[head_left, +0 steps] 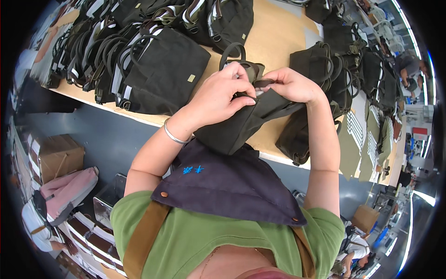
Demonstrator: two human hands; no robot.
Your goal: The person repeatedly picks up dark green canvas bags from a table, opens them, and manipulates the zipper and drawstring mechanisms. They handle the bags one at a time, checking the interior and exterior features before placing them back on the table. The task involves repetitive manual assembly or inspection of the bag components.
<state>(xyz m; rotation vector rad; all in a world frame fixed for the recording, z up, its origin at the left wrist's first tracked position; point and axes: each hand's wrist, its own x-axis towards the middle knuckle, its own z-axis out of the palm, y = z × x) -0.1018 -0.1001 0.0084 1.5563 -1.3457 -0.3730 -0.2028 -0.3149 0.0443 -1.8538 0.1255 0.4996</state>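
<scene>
I hold a dark olive fabric bag (241, 123) up over the edge of a wooden table (274, 37). My left hand (223, 95) grips the bag's top edge, with a silver bangle on that wrist. My right hand (290, 83) pinches the same top edge by the zipper, fingertips almost touching the left hand. The bag's dark loop handles (232, 51) rise just behind my hands. Its body hangs down toward my dark apron.
A row of matching dark bags (158, 65) with striped linings lies stacked across the table's left. More dark bags (353, 60) are piled at the right. Cardboard boxes (58, 156) and a pink backpack (69, 188) sit on the floor at left. Other people work at far right.
</scene>
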